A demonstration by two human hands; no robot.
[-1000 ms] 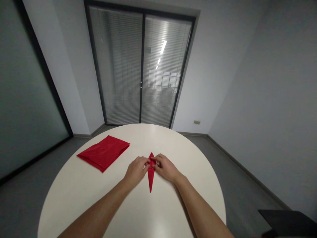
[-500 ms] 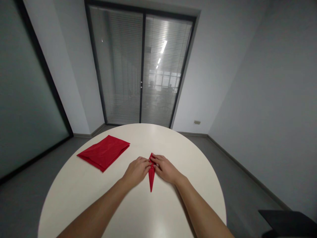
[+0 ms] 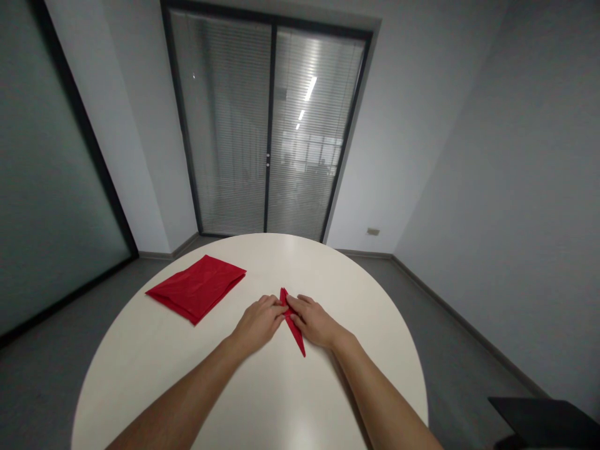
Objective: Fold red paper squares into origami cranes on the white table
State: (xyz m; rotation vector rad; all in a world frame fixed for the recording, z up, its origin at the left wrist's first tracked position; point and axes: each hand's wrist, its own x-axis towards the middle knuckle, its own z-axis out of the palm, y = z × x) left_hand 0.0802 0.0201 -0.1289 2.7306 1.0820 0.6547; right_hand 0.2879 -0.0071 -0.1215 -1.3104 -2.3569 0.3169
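Note:
A narrow piece of folded red paper (image 3: 297, 336) lies between my two hands over the table, its long point slanting toward me and to the right. My left hand (image 3: 260, 322) grips its left side with thumb and fingers closed. From the right, my right hand (image 3: 315, 320) pinches the same paper, its thumb and index finger on it. The fingers cover the middle of the folds. A short split tip shows above the fingertips.
A larger folded sheet of red paper (image 3: 197, 289) lies on the left of the round white table (image 3: 262, 412). Behind the table stands a dark-framed glass door (image 3: 268, 125) with blinds. A black chair part (image 3: 548, 419) shows at the lower right.
The long point of the red paper has swung to the right, from nearly straight toward me to a slant. Both hands keep their places, with small finger shifts.

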